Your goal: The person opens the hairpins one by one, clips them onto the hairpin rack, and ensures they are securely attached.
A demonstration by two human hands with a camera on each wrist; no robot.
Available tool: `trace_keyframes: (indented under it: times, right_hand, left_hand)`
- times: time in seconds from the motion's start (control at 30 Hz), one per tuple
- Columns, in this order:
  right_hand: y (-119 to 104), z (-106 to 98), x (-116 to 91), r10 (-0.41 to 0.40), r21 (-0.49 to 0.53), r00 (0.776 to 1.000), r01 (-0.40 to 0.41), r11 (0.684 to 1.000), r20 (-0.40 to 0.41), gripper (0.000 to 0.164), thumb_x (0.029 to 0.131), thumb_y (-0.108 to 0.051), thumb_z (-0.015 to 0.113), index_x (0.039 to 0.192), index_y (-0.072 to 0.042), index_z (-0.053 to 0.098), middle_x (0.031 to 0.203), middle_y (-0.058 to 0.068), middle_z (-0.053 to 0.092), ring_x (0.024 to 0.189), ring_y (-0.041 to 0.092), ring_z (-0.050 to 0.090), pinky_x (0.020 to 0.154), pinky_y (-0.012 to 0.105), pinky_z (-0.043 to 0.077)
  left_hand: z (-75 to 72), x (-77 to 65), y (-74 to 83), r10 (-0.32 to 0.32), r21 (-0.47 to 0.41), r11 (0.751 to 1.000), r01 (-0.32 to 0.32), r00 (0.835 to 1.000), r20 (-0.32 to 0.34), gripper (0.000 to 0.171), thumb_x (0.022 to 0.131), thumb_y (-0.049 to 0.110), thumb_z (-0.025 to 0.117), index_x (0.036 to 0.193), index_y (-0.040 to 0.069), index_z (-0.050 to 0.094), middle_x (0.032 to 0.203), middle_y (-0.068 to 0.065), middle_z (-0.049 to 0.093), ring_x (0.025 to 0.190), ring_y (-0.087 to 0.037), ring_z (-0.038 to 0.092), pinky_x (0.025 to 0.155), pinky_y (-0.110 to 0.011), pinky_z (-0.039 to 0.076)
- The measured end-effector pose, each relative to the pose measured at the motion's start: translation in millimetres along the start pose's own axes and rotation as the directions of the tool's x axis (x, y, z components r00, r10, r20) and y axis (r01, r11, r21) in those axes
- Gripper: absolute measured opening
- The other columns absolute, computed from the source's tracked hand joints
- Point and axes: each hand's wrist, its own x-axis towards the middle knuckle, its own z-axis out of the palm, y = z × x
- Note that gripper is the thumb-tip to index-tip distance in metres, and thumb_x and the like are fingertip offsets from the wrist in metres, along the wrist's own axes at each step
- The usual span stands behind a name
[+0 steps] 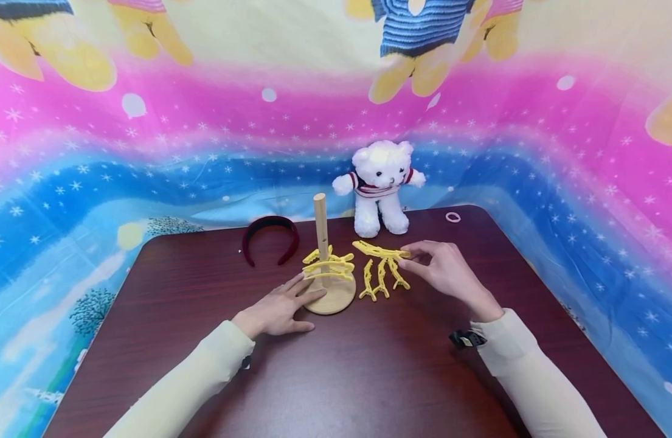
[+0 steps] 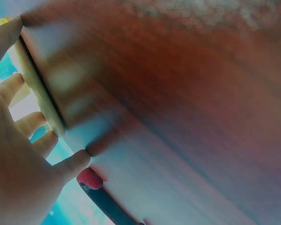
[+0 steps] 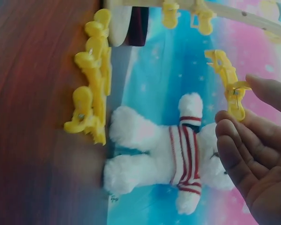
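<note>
Head view, with both wrist views for detail: apparent step in hand, placement of a yellow alligator hair clip (image 3: 228, 77) on an upright wooden post (image 1: 320, 219). For good execution, squeeze the two spring levers evenly between thumb and forefinger of the right hand (image 1: 445, 267), and aim the long free end at a bare stretch of wood, clear of the yellow clips on the post (image 3: 203, 21). Pass well over the three loose hair clips (image 1: 381, 281) on the tabletop (image 1: 368, 377) to avoid snagging. Steady the round base (image 1: 330, 304) with light pressure from the left hand (image 1: 278, 310) (likely risk otherwise: a wobble of so slender a post). Let go only after full seating on the wood.

Right hand: narrow pinch on the lever end of the single clip. Left hand: fingers spread wide, no object in grasp, fingertips at the base; contact with the clips on the post impossible to tell. Position of the pinched clip: raised off the tabletop, just left of the right hand, free end toward the post but apart from it, in front of the white teddy bear (image 1: 376, 191).
</note>
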Motion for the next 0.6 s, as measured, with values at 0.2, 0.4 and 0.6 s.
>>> trace_keyframes:
  times: [0.2,0.4,0.6]
  right_hand:
    - [-12,-1,3,-0.059,0.03,0.998,0.058,0.998,0.008,0.024,0.087,-0.035,0.078,0.107,-0.021,0.078,0.085,-0.009,0.075,0.073,0.004,0.065,0.064,0.024,0.049]
    - [-23,1,7,-0.099,0.041,0.995,0.098,0.994,0.014,0.022,0.087,-0.032,0.079,0.107,-0.022,0.078,0.084,-0.01,0.075,0.071,0.003,0.064,0.062,0.023,0.048]
    - [-33,5,12,-0.114,0.046,0.993,0.112,0.993,0.038,0.023,0.087,-0.031,0.078,0.108,-0.021,0.078,0.088,-0.009,0.077,0.072,0.003,0.065,0.061,0.025,0.048]
  left_hand:
    - [-0.5,-0.3,-0.3,-0.003,0.006,1.0,0.003,1.0,-0.001,0.078,0.091,0.06,0.062,0.158,0.038,0.027,0.167,-0.01,0.021,0.157,-0.033,0.01,0.12,-0.057,0.027]
    - [-1.2,-0.2,0.0,0.004,0.002,1.0,-0.004,1.0,-0.003,0.078,0.091,0.059,0.062,0.158,0.038,0.028,0.167,-0.01,0.022,0.156,-0.034,0.011,0.119,-0.058,0.027]
    - [-0.7,-0.1,0.2,0.004,-0.002,1.0,-0.004,1.0,-0.003,0.078,0.091,0.059,0.062,0.158,0.038,0.027,0.167,-0.011,0.022,0.156,-0.034,0.01,0.12,-0.058,0.027]
